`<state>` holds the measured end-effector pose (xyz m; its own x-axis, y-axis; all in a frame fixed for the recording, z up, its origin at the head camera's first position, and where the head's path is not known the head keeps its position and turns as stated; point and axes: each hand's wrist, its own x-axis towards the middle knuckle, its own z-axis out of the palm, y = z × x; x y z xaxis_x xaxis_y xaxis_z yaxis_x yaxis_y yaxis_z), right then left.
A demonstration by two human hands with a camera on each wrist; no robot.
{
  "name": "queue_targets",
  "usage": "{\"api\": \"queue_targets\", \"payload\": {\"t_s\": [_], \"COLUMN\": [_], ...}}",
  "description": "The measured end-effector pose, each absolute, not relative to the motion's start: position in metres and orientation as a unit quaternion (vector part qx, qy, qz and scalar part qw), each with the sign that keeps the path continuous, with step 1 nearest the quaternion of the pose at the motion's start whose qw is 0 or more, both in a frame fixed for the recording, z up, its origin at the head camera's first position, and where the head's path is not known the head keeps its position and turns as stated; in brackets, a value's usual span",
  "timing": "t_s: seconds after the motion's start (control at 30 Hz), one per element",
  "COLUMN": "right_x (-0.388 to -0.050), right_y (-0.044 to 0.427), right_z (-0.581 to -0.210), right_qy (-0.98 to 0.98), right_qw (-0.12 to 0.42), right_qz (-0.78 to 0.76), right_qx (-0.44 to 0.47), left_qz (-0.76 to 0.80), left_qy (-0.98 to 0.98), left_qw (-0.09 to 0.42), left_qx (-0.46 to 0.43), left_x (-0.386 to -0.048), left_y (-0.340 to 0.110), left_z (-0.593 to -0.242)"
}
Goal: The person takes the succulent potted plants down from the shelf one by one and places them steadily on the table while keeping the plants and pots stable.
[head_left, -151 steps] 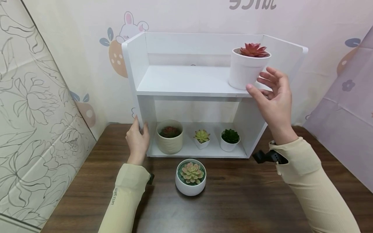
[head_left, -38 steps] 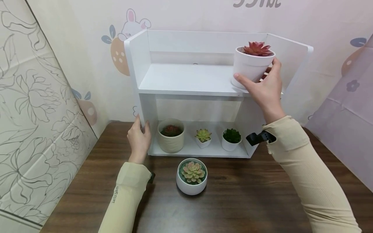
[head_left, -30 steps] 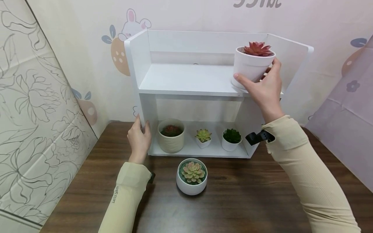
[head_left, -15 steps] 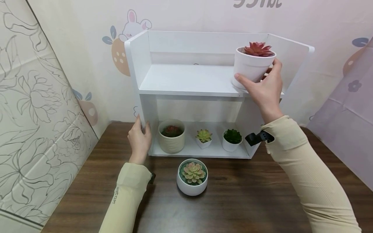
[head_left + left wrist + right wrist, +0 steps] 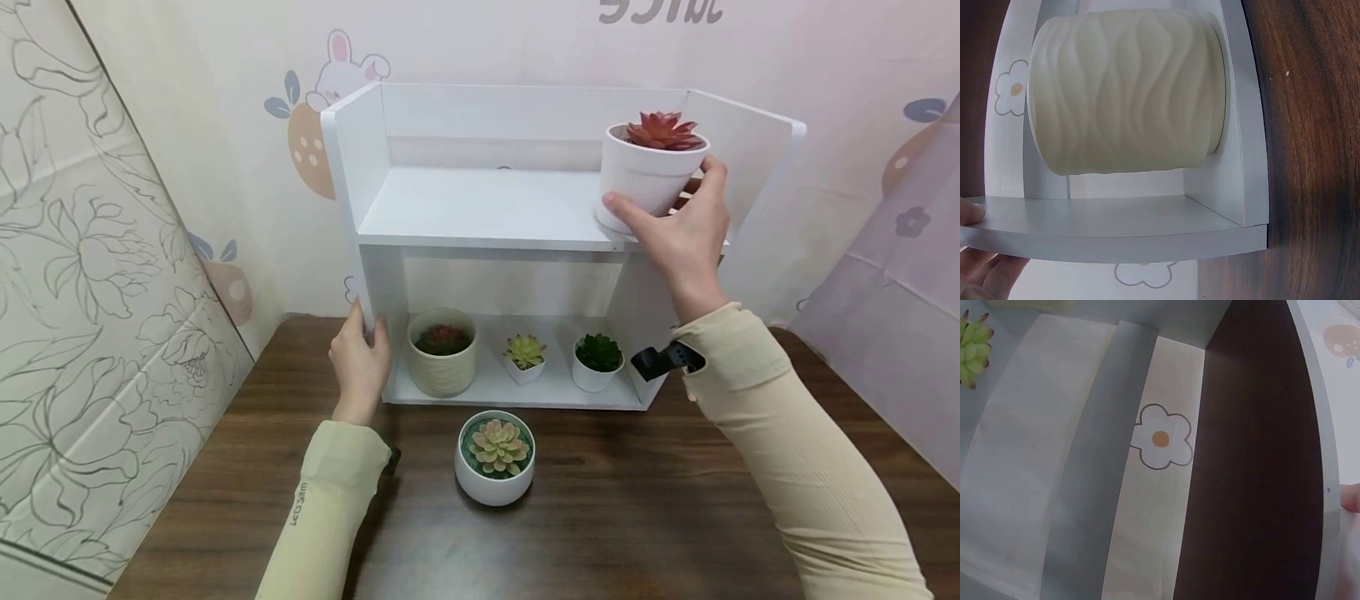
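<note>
My right hand (image 5: 686, 237) grips a white pot with a red succulent (image 5: 648, 179), thumb on its front and fingers round its right side. The pot is upright at the right end of the upper level of a white two-tier shelf (image 5: 480, 200). Only a fingertip (image 5: 1350, 497) of that hand shows in the right wrist view. My left hand (image 5: 360, 362) pinches the shelf's left side panel (image 5: 1116, 219), thumb inside and fingers outside. Near it on the lower level stands a cream wavy-sided pot (image 5: 1129, 94) with a dark reddish plant.
Beside the cream pot are a small yellow-green succulent (image 5: 524, 357) and a dark green one (image 5: 597, 360) in white pots. A round white pot with a pale succulent (image 5: 495, 462) stands on the brown table (image 5: 600, 517) before the shelf. A patterned wall rises behind.
Five seconds ago my right hand was beside the red succulent's pot with its fingers apart; now it holds the pot. The left hand keeps its hold. Over the last second little differs.
</note>
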<state>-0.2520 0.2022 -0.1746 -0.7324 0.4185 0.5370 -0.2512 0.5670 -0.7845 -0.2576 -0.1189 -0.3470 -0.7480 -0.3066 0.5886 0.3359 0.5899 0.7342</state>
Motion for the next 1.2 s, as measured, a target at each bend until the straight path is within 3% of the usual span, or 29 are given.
{"api": "queue_targets", "payload": {"t_s": [1.2], "right_x": [-0.234], "right_y": [0.209], "right_z": [-0.168], "right_qy": [-0.795], "right_qw": [0.38], "right_qz": [0.472], "right_qx": [-0.04], "left_qz": [-0.448], "left_qy": [-0.817], "left_qw": [0.363], "left_qx": [-0.016], "left_x": [-0.26], "left_y": [-0.119], "left_z": [-0.348]}}
